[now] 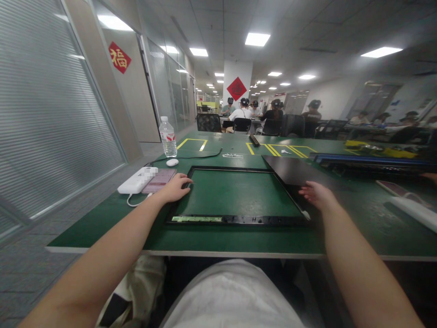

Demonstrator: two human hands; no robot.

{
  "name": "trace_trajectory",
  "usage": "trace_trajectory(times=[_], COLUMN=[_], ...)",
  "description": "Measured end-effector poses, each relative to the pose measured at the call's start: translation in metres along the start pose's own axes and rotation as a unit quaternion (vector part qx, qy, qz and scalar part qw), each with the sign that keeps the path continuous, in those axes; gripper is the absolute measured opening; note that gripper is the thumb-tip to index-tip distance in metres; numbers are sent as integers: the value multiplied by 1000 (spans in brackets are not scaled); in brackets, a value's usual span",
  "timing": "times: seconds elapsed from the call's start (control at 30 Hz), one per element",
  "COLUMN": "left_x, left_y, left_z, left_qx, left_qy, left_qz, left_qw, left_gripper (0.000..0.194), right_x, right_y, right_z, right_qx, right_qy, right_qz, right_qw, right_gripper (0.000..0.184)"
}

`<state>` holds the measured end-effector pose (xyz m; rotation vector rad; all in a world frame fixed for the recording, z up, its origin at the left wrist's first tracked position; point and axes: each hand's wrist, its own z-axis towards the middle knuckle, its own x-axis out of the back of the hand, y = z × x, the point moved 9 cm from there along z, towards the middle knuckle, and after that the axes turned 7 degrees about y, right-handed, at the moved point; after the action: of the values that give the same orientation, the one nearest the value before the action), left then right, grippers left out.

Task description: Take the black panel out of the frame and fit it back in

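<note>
A black rectangular frame (239, 220), like a screen bezel, lies flat with the green table showing through its opening. A pale green strip (196, 219) runs along the left part of its near side. My left hand (175, 187) has its fingers and thumb closed on the frame's left side. Beyond the right side rests a thin dark panel (293, 169), slanting and partly overlapping the frame's far right corner. My right hand (318, 195) is beside the panel's near edge, palm turned inward, fingers stretched and a little apart. A small whitish piece (306, 214) is at the frame's near right corner.
On the left are a white power bank (138, 180), a phone (159, 180), a white mouse-shaped object (172, 162) and a water bottle (168, 136). A black cable (201, 156) crosses behind the frame. Right, a long dark-blue assembly (362, 165) lies near another person's hand (429, 176).
</note>
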<state>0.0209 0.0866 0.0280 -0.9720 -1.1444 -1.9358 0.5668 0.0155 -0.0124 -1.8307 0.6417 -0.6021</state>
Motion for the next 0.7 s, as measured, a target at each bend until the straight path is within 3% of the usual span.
trace_trajectory(times=[0.13, 0.3, 0.43, 0.53, 0.7], left_x=[0, -1, -2, -3, -1], left_y=[-1, -1, -1, -2, -1], left_z=[0, 0, 0, 0, 0], left_qx=[4, 3, 2, 3, 6], left_qy=[1, -2, -7, -8, -4], left_qz=[-8, -3, 9, 5, -6], left_qw=[1000, 1000, 1000, 1000, 1000], left_gripper=[46, 46, 48, 49, 47], right_x=[0, 5, 2, 4, 7], right_y=[-1, -3, -2, -9, -17], right_z=[6, 8, 15, 21, 23], right_qx=[10, 20, 11, 43, 71], right_qy=[10, 52, 40, 30, 23], right_qz=[89, 228, 281, 316, 407], right_qw=[996, 972, 959, 947, 910], right_gripper=[6, 17, 24, 25, 29])
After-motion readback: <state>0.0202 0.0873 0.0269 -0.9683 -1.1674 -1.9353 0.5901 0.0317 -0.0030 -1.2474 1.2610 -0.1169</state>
